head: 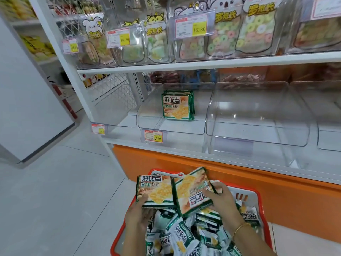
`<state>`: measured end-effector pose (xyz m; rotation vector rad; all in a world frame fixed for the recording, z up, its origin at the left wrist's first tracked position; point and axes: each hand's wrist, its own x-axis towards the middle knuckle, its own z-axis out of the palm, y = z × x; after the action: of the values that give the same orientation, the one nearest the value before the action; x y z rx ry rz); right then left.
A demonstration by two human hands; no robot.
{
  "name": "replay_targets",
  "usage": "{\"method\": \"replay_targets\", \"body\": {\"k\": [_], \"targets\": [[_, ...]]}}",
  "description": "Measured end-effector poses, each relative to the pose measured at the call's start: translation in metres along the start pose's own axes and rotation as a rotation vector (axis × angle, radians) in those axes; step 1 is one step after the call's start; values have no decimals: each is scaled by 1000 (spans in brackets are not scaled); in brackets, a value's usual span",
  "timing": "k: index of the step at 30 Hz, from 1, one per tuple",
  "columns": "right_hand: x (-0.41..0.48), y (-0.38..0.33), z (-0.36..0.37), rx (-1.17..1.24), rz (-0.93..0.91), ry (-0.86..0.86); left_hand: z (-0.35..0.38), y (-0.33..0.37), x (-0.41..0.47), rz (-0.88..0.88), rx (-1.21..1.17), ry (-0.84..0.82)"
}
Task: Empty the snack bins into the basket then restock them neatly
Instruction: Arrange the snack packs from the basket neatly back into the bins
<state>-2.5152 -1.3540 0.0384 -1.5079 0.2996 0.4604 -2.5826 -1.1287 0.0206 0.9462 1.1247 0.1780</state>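
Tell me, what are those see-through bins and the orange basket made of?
The bins look like clear, glossy rigid plastic: the shelf shows through them and light glints on their curved fronts. The basket looks like moulded orange plastic, probably; its rim is smooth with a slight sheen.

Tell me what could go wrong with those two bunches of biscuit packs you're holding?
1. The left hand and right hand each grip several packs by one edge, so some might slip back into the basket.
2. The right bunch is upside down compared with the left bunch, so it could end up shelved looking messy.
3. The standing packs in the clear bin have nothing beside them and might topple if nudged.
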Motion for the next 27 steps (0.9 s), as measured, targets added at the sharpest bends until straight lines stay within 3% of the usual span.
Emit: {"method": "replay_targets", "body": {"k": [3,5,9,12,16,20,24,27], "targets": [[-14,-34,3,-413,-195,-169,-14,8,-7,94,-26,21],[-21,-67,7,-607,-288,-315,-19,17,-9,150,-7,-72],[-29,-122,21,-625,-352,-496,-10,36,-28,184,81,-339],[-22,-146,31,-537,-387,-486,4,43,-43,147,159,-459],[-6,-158,42,-492,-373,-352,22,48,-56,135,119,-483],[-2,-163,52,-712,-360,-360,31,48,-72,83,-24,-570],[-9,-173,60,-812,-380,-397,28,60,-91,205,2,-724],[-16,-185,64,-884,-446,-383,33,67,-100,313,31,-712]]}}
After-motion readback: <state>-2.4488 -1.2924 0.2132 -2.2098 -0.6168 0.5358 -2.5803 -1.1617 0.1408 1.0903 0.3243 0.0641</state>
